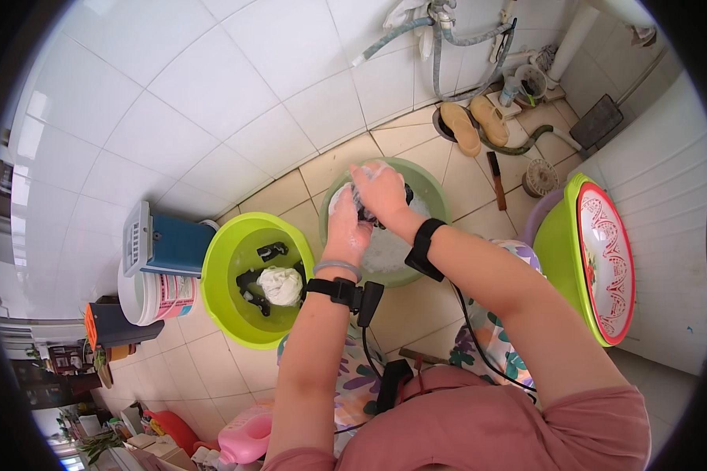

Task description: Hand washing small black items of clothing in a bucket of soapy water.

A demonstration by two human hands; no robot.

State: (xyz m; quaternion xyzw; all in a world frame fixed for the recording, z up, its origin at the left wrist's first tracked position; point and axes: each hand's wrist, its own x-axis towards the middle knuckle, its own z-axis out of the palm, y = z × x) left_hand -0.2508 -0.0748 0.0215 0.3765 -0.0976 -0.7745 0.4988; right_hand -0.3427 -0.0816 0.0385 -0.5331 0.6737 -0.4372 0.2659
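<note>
Both of my hands are over a pale green basin (433, 266) of sudsy water. Between them is a wet dark cloth (365, 209) covered in foam; folds and fingers hide its shape. My left hand (349, 219) grips it from the near left side. From above right, my right hand (381, 191) closes on the same cloth, with lather over the knuckles. To the left stands a lime-green basin (224, 318) holding water. In it lie a bunched white cloth (280, 286) and several dark cloth pieces (273, 251).
Left of the basins stand a blue bin (179, 244) and a white bucket (147, 294). Slippers (461, 128), a wooden-handled brush (497, 182) and a spool (542, 176) lie on the right. Upright basins (607, 265) lean by a white panel. A pink jug (245, 434) sits lower left.
</note>
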